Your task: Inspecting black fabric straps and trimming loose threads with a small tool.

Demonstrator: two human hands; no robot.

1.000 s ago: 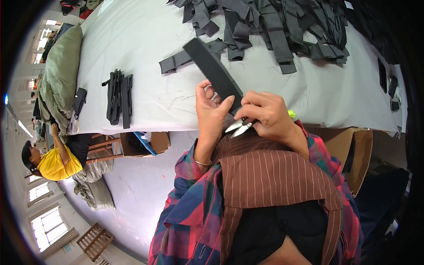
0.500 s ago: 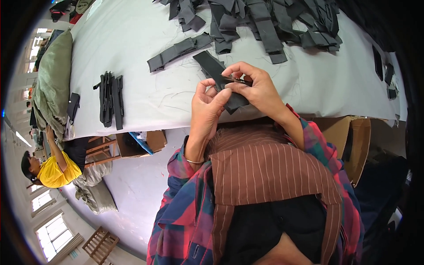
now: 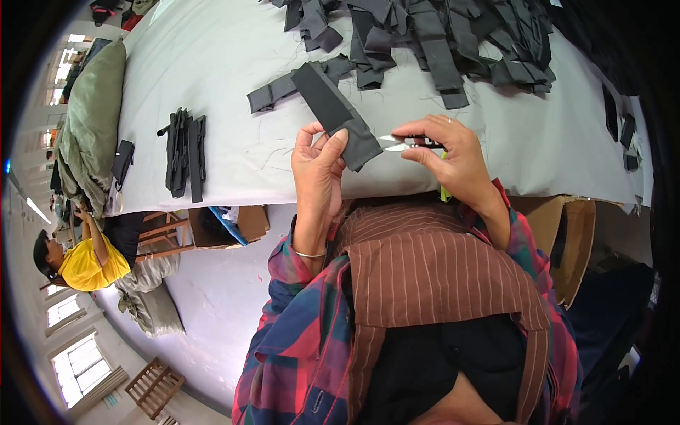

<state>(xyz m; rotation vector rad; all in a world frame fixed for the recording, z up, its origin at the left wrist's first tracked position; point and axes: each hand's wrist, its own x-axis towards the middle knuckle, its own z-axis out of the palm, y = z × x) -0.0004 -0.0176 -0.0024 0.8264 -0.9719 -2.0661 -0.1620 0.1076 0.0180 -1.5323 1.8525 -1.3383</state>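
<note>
From where I stand: two bare hands at work, centre of the frame, near the front edge of the pale cloth-covered table (image 3: 234, 142). Left hand (image 3: 316, 170): grip pinched, thumb over fingers, on one flat strip (image 3: 327, 105) of dark grey fabric, smooth, long, folded near its lower end. Strip slants down to the right, raised above the cloth. Right hand (image 3: 453, 157): grip curled round one pair of snips (image 3: 400, 144), dark handles, two bright pointed metal blades slightly parted. Tips sit at the strip's lower right edge; cannot tell if they touch it.

Behind the held strip, one loose strip (image 3: 269, 95), partly hidden. Top centre to upper right: one tangled heap (image 3: 443, 53) of similar strips, too overlapped to count. Left of centre: one bundle (image 3: 177, 152) of narrow dark strips, stacked lengthwise. Upper left: one bulging, creased green sack (image 3: 95, 113).
</note>
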